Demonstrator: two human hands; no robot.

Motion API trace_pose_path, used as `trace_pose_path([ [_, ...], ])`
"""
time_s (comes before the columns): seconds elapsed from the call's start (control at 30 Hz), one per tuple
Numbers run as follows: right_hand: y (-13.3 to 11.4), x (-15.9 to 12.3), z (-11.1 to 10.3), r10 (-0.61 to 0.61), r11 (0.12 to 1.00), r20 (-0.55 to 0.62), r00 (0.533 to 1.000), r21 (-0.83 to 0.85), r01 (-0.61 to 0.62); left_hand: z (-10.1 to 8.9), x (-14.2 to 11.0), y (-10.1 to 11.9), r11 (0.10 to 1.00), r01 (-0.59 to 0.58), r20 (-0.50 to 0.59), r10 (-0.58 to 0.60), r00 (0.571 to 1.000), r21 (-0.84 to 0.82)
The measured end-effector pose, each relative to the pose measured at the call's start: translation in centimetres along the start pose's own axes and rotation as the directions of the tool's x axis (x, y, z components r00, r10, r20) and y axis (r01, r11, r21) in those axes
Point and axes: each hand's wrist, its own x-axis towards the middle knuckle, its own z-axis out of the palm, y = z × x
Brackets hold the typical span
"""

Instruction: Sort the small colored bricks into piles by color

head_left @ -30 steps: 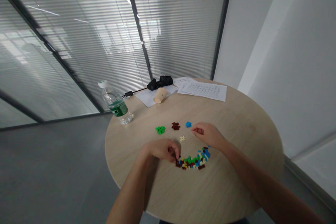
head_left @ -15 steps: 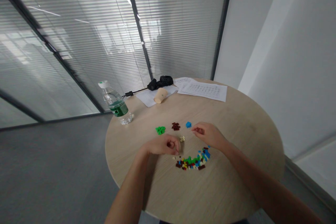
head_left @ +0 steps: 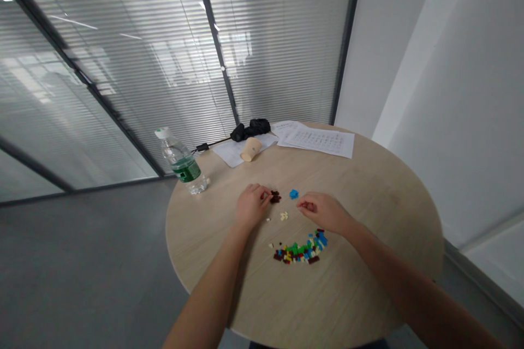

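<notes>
My left hand (head_left: 252, 204) reaches over the table with its fingers pinched at the edge of a small pile of dark brown bricks (head_left: 275, 197). Whatever is between those fingertips is too small to make out. The green pile is hidden behind this hand. Just right of a little heap of blue bricks (head_left: 293, 194), my right hand (head_left: 321, 210) hovers with curled fingers and thumb together; its contents cannot be made out. Between the hands lie a few cream bricks (head_left: 284, 216). Nearer to me, a curved band of mixed toy bricks (head_left: 301, 251) spreads across the wood.
The round wooden table (head_left: 368, 283) carries a water bottle (head_left: 186, 166) at the left edge. Farther back are a tipped paper cup (head_left: 250, 149), a black folded object with a strap (head_left: 250, 129) and printed sheets (head_left: 317, 140). A blind-covered glass partition stands behind.
My left hand has moved up and away from the mixed bricks to the brown pile, now covering the green one. A small cream piece shows left of the cream pile. My right hand barely moved.
</notes>
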Motion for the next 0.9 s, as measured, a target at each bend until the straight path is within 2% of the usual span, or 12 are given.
trace_pose_path([
  [0.27, 0.01, -0.03, 0.01, -0.007, 1.0, 0.004, 1.0, 0.011, 0.007, -0.06, 0.06, -0.02, 0.999, -0.014, 0.046, 0.012, 0.999, 0.043],
  [0.7, -0.12, -0.09, -0.19, -0.022, 0.999, 0.034, 0.999, 0.03, 0.021, 0.06, -0.04, -0.07, 0.998, -0.003, 0.023, 0.002, 1.0, 0.066],
  [0.8, 0.29, -0.22, -0.36, -0.037, 0.996, 0.108, 0.993, 0.079, 0.028, -0.03, -0.05, -0.01, 0.997, 0.011, 0.036, -0.014, 0.999, 0.075],
  [0.9, 0.7, -0.39, -0.74, -0.079, 0.992, 0.236, 0.969, 0.112, 0.054, -0.18, -0.06, 0.07, 0.997, 0.02, 0.047, -0.023, 0.999, 0.076],
])
